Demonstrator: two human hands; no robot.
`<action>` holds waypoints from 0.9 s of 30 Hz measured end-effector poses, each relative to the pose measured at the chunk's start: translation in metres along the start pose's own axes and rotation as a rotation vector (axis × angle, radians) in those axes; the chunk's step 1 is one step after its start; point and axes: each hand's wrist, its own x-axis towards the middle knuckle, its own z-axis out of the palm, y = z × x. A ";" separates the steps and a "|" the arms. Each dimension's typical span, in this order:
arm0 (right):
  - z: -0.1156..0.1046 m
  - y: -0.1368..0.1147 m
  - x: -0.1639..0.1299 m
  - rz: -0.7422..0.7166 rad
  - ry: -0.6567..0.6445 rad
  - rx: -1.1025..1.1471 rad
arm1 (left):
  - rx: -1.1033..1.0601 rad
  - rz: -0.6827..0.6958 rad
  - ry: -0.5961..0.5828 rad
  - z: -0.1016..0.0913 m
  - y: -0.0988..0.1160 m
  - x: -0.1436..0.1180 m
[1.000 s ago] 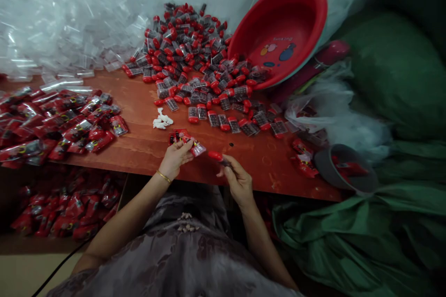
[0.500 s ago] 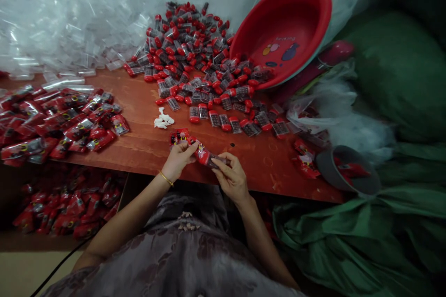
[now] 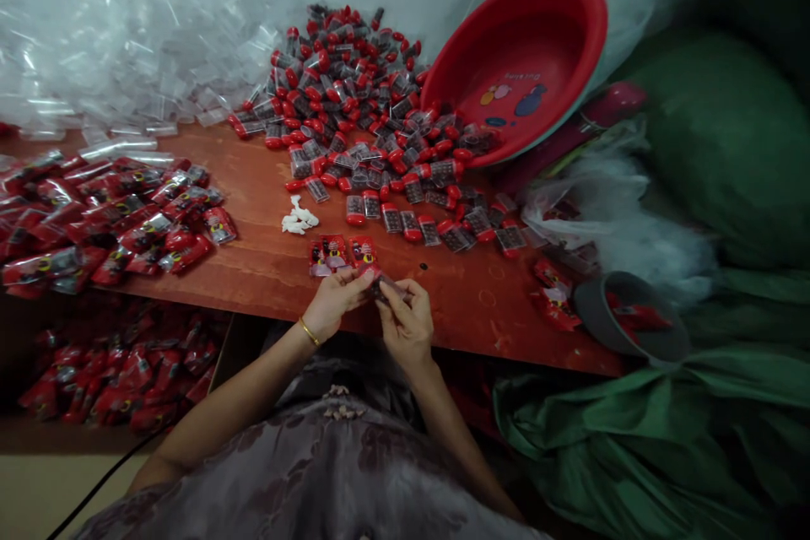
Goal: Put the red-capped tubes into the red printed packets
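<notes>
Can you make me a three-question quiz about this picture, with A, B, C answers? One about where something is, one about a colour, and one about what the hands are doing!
1. Where is the pile of bagged red packets?
A. On the left part of the table
B. Inside the basin
C. On the green cloth

2. What colour is the big basin?
A. Blue
B. Red
C. Yellow

3. What are the two hands doing?
A. Resting flat on the table
B. Lifting the basin
C. Holding one small packet together

Answers:
1. A, the packets lie heaped on the wooden table at its left end.
2. B, the tilted basin is red with little pictures inside.
3. C, the left hand and right hand meet at the table's near edge, both pinching the small packet.
</notes>
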 end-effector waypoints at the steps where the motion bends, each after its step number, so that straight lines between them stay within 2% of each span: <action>1: 0.001 -0.002 0.000 0.044 -0.008 0.021 | -0.017 0.017 -0.008 0.000 -0.001 -0.001; 3: 0.002 -0.005 -0.001 0.193 -0.016 0.072 | -0.057 0.065 -0.009 0.002 -0.006 -0.002; 7: 0.000 -0.009 0.002 0.604 -0.093 0.274 | -0.150 0.132 0.047 0.006 -0.017 -0.003; 9: -0.001 -0.011 0.004 0.711 -0.134 0.366 | -0.139 0.120 0.070 0.007 -0.019 -0.002; 12: -0.001 -0.016 0.006 0.758 -0.102 0.429 | -0.052 0.098 0.083 0.006 -0.014 0.003; 15: 0.003 -0.019 0.006 0.785 -0.079 0.475 | -0.003 0.168 0.127 0.005 -0.010 0.008; 18: 0.010 -0.019 0.005 0.841 -0.049 0.585 | -0.018 0.269 0.144 0.006 -0.015 0.009; 21: 0.017 -0.017 0.004 0.890 0.023 0.680 | -0.037 0.298 0.144 0.007 -0.023 0.005; 23: 0.019 -0.018 0.003 0.879 0.049 0.651 | -0.015 0.293 0.124 0.007 -0.026 0.004; 27: 0.014 -0.020 0.005 0.770 0.089 0.429 | 0.113 0.328 0.050 0.005 -0.026 0.003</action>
